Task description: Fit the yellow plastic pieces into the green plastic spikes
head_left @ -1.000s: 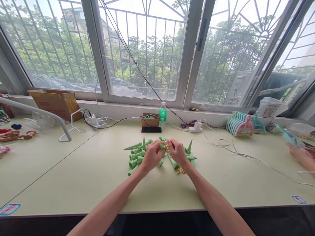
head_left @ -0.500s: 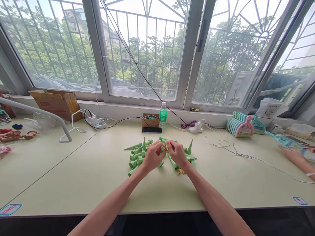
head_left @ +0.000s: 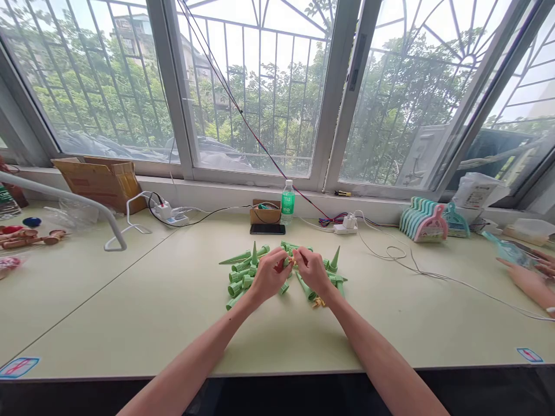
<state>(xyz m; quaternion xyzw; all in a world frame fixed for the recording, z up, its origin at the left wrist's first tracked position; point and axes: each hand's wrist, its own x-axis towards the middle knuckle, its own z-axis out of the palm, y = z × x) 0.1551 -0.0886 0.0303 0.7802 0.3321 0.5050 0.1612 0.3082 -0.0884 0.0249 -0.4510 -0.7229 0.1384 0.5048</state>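
Note:
My left hand (head_left: 269, 273) is closed around a green plastic piece (head_left: 286, 262), mostly hidden by the fingers. My right hand (head_left: 311, 269) pinches a small yellow piece (head_left: 292, 262) against it, and the fingertips of both hands nearly meet. Around and beneath the hands lies a pile of green plastic spikes and caps. One cone-shaped spike (head_left: 235, 258) points left, and another spike (head_left: 335, 258) stands upright on the right. Several loose yellow pieces (head_left: 319, 302) lie beside my right wrist.
Behind the pile are a phone (head_left: 267, 229), a small cardboard box (head_left: 265, 215) and a water bottle (head_left: 287, 201). White cables (head_left: 416, 268) cross the table on the right. Clothes hangers (head_left: 422, 221) stand farther back. Another person's hands (head_left: 526, 280) hold a plastic bag at the right edge.
My hands stay almost in place; the green piece in my left hand shows a little more beside the yellow one. The other person's hands have shifted with the bag.

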